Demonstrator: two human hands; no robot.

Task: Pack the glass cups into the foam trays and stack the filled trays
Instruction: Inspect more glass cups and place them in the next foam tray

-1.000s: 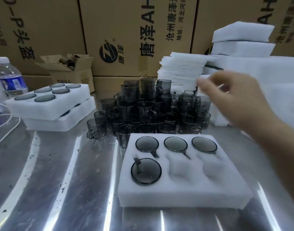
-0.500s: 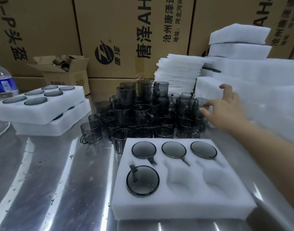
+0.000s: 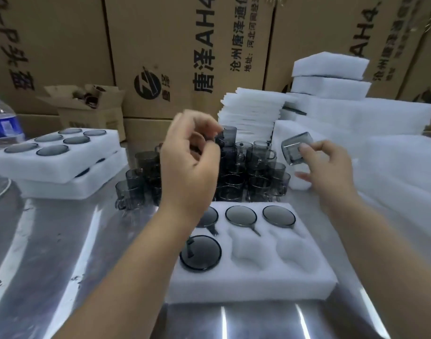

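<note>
1. The right hand [image 3: 331, 172] has its thumb and fingers closed round one glass cup [image 3: 295, 149], held in the air over the bench [image 3: 62, 253], above and beyond the far right corner of the open tray [image 3: 258, 287].
2. That cup is tipped, its long axis slanting, with one flat end turned toward the camera.
3. The two empty pockets, near-middle [image 3: 248, 250] and near-right [image 3: 295, 250], lie below the cup and nearer the bench's front edge. The right hand is the closer one to both, so I judge the cup must come down and back, and be set level first.
4. The left hand [image 3: 190, 172] is curled over the pile [image 3: 258, 177]. Its thumb and fingertips seem to pinch the handle of the top cup [image 3: 229, 137], though blur leaves this unsure.
5. Count in the open tray: six pockets, four filled (three in the far row, one near-left), two empty.
6. Two filled trays [image 3: 62, 167] are stacked toward the bench's left edge. The upper one shows six cups.
7. The loose cups in the pile are too many and too overlapped to count.
</note>
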